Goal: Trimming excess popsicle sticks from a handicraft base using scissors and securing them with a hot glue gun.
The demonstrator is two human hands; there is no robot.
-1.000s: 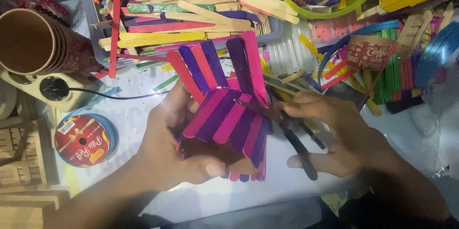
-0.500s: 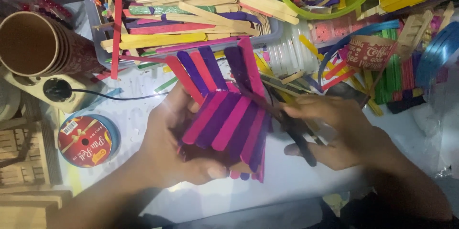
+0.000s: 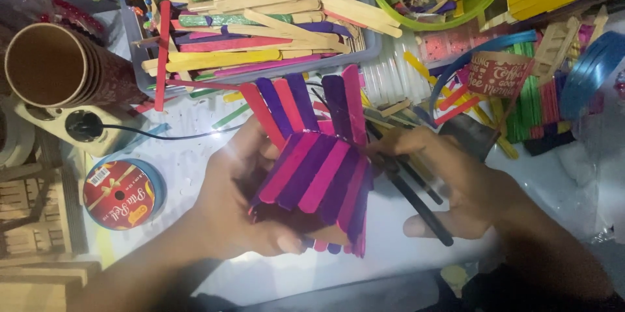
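stick box [image 3: 319, 175] slats point up-right

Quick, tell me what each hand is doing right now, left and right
Left hand: closed around the pink and purple craft-stick box, holding it up.
Right hand: gripping a black stick-like tool, fingertips touching the box's edge.

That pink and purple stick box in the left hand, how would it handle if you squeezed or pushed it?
The stick box is probably light, being thin flat craft sticks. It looks fairly stiff along the sticks, yet likely fragile at the joins, so a hard squeeze from the left hand could split the panels. Its flat sides suggest it would slide, not roll.
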